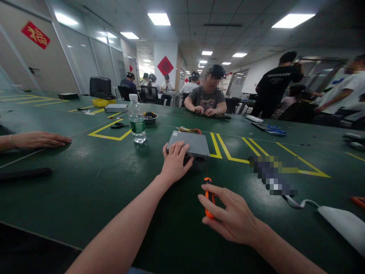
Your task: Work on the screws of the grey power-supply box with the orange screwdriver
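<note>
A flat grey power supply unit [196, 141] lies on the green table, its coloured cables [190, 130] bunched at the far side and a dark socket on the near face. My left hand [177, 161] grips its left near corner, fingers over the top and thumb against the front. In my right hand [228, 213] is an orange and black screwdriver [209, 211], held between the thumb side and fingers. Its shaft points away from me and reaches the right end of the unit's near face; whether the tip sits in a screw is too small to tell.
A water bottle [137, 121] stands left of the unit, near a metal bowl [150, 118] and black scissors [119, 125]. Another person's hand [42, 139] rests at left. A blurred dark object [270, 175] and a white object [343, 226] lie right. Someone sits opposite [209, 97].
</note>
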The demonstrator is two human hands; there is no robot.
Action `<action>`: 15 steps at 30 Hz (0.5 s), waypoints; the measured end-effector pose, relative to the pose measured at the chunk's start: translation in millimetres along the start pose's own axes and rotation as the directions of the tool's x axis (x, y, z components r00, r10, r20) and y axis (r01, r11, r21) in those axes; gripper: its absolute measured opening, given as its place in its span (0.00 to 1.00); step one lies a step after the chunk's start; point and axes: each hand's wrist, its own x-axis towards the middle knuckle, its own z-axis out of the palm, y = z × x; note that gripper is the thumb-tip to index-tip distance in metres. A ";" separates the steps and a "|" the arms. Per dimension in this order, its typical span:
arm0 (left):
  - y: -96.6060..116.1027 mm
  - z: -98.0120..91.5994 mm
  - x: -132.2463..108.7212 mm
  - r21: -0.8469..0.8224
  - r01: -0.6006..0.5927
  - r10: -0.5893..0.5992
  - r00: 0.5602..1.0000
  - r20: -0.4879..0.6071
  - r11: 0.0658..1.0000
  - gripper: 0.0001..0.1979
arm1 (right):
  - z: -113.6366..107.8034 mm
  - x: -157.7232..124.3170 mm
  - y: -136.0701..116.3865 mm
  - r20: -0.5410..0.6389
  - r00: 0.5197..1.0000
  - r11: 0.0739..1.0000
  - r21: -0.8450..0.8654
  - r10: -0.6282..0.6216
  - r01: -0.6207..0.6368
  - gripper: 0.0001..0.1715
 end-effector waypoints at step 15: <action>-1.2 -1.9 0.6 0.012 -0.013 0.013 1.000 -0.014 1.000 0.19 | 4.2 -0.4 0.2 0.042 0.999 1.000 0.000 -0.019 0.019 0.19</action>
